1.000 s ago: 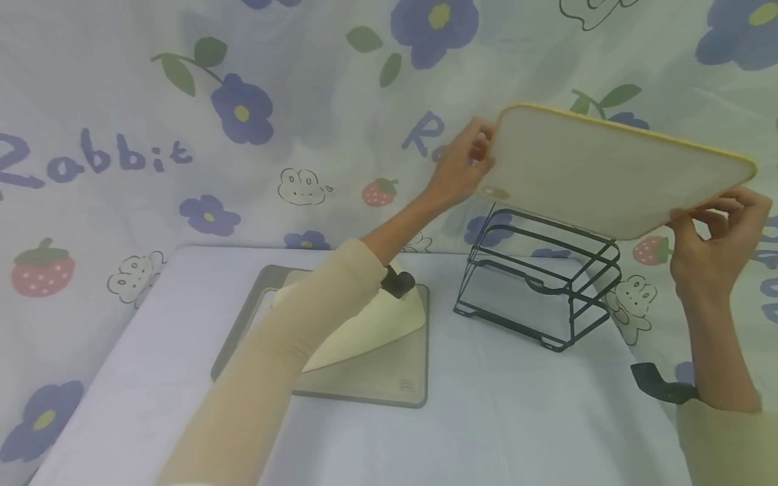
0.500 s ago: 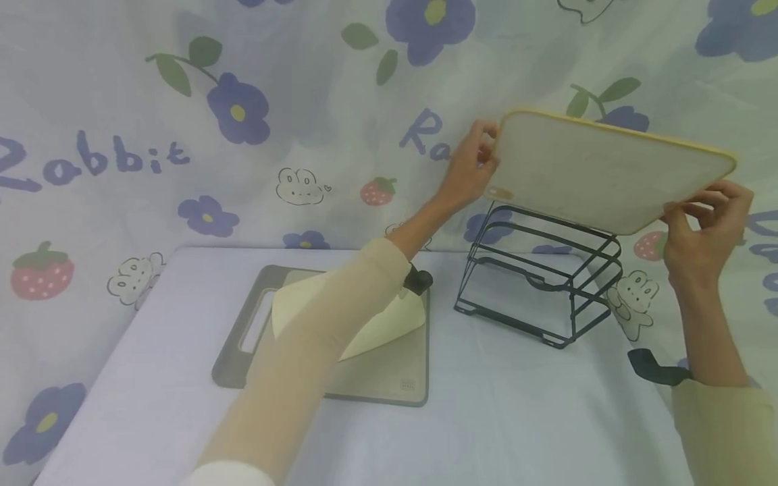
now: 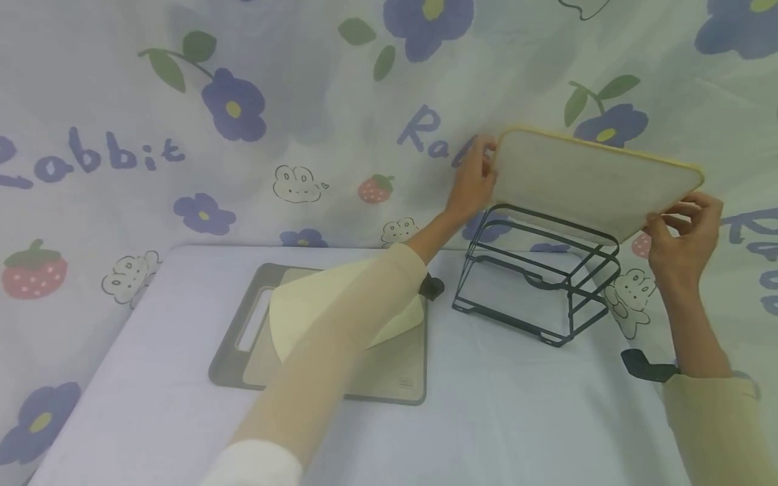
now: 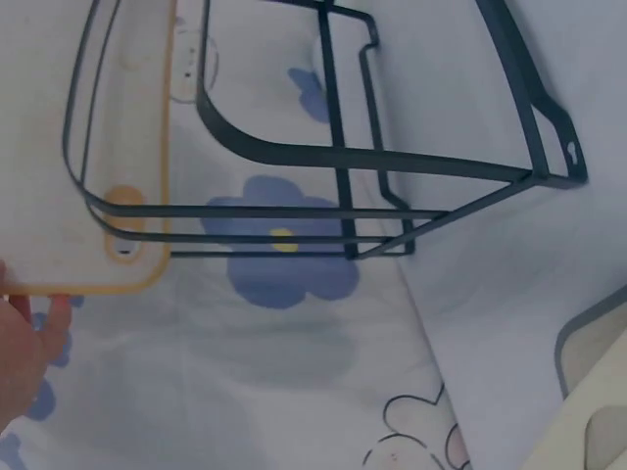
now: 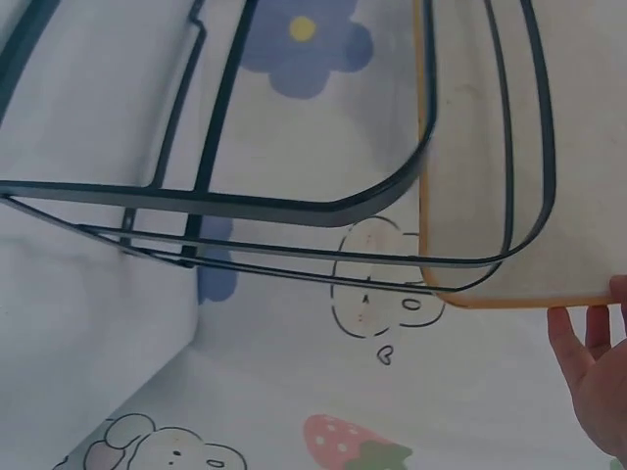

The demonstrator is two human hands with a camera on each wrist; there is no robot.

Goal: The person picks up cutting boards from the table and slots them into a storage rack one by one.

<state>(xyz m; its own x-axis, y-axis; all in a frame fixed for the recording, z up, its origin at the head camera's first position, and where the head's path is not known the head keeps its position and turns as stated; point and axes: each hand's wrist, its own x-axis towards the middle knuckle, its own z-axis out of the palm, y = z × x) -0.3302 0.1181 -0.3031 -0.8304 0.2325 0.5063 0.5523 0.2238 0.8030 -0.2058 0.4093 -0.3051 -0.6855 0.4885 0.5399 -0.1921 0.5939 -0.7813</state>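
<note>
A pale board with a yellow rim [image 3: 583, 179] is up in the air over the far right corner of the surface, tilted and held by its two short edges. The left hand [image 3: 474, 177] pinches the left edge, thumb and fingers drawn together to the board's thinness. The right hand [image 3: 683, 235] does the same at the right edge, thumb in front and the other fingers curled. An orange-rimmed slot [image 4: 125, 198] sits near the corner by the left hand.

From the board's lower edge down stands the dark wire rack [image 3: 537, 281]; its top loops cross in front of the board, and I cannot tell whether the two touch. The rack is upright close to the surface's right edge, with only a narrow margin there. Toward the near edge, a broad stretch of white cloth [image 3: 486, 412] gives open room, and a narrower strip lies to the rack's left.

Past that strip a grey-edged cutting board [image 3: 389, 379] lies flat, nearer the surface's left edge than the rack is, its handle opening to the left. A cream sheet-like piece [image 3: 306, 304] rests on it, partly hidden by the left sleeve [image 3: 340, 358]. Behind the far edge hangs a flowered backdrop [image 3: 328, 88].
</note>
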